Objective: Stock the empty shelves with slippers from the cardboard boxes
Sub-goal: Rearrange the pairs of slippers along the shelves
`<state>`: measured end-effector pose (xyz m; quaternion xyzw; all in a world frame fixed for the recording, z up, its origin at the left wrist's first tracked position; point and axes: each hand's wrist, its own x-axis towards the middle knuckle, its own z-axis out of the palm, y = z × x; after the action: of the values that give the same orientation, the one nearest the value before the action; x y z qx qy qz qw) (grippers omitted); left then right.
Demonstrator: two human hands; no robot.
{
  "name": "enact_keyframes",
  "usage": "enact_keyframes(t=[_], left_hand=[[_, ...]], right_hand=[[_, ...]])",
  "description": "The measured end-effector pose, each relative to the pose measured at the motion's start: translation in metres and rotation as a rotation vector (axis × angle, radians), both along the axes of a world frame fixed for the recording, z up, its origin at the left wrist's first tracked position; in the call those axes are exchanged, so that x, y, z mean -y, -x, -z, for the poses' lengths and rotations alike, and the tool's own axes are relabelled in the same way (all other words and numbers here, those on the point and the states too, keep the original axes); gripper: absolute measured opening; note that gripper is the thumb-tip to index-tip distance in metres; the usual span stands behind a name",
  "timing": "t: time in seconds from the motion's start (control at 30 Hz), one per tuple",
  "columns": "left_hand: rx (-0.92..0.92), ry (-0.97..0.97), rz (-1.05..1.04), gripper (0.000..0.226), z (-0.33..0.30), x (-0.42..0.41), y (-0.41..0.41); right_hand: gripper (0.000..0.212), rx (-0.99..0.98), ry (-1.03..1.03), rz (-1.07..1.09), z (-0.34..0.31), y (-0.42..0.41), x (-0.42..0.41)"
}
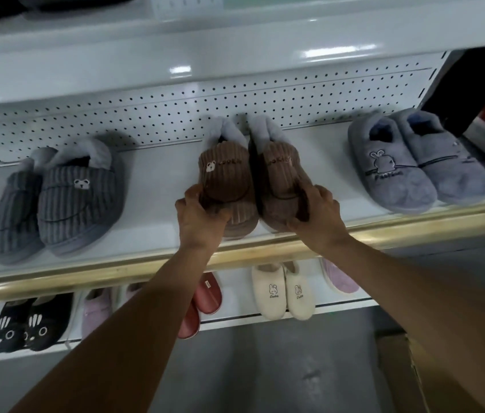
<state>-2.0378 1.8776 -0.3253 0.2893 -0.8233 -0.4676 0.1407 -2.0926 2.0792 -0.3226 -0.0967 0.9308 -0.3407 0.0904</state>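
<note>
While arms reach out | left hand (198, 216) fingers curl round brown slippers (253, 186); right hand (317, 217) likewise

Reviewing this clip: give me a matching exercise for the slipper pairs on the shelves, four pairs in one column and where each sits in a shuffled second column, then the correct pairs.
Column one:
1. brown corduroy slippers
2. grey corduroy slippers
3. blue-grey rabbit slippers
4. black cat-face slippers

Column two:
A. lower shelf, far left
B. upper shelf, right end
C. upper shelf, middle, gripped by the left hand and right hand
D. upper shelf, left side

Pairs: 1-C, 2-D, 3-B, 4-A
</note>
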Motion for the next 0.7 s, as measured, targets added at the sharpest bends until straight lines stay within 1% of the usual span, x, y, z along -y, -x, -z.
enact_keyframes(t=[0.07, 0.17, 0.23, 0.33, 0.43, 0.5, 0.57, 0.7], left_hand=[[-0.074, 0.088, -0.002, 0.063, 0.005, -0.008, -0.013], [-0.187, 0.122, 0.035, 0.057, 0.016, -0.019, -0.026], [-0.226, 0.078, 0.065, 0.056, 0.013, -0.027, -0.029], [-0.346, -0.077, 0.09, 0.053, 0.001, -0.039, -0.039], [-0.291, -0.111, 0.194, 0.038, -0.002, -0.05, -0.056], [-0.254, -0.134, 0.289, 0.031, 0.006, -0.059, -0.066], [-0.205, -0.13, 0.36, 0.028, 0.018, -0.071, -0.072], [-0.024, -0.198, 0.507, 0.02, 0.051, -0.101, -0.072]], right_hand=[[0.075, -0.124, -0.003, 0.029, 0.007, -0.011, 0.0], [0.064, -0.245, 0.081, 0.05, 0.016, -0.026, 0.003], [0.059, -0.323, 0.108, 0.03, 0.017, -0.033, 0.003], [0.047, -0.413, 0.171, -0.026, 0.013, -0.045, 0.001], [0.032, -0.434, 0.238, -0.102, 0.016, -0.062, -0.01], [0.023, -0.428, 0.22, -0.16, 0.024, -0.075, -0.02], [0.019, -0.393, 0.17, -0.17, 0.037, -0.086, -0.033], [0.018, -0.186, 0.129, 0.02, 0.074, -0.092, -0.077]])
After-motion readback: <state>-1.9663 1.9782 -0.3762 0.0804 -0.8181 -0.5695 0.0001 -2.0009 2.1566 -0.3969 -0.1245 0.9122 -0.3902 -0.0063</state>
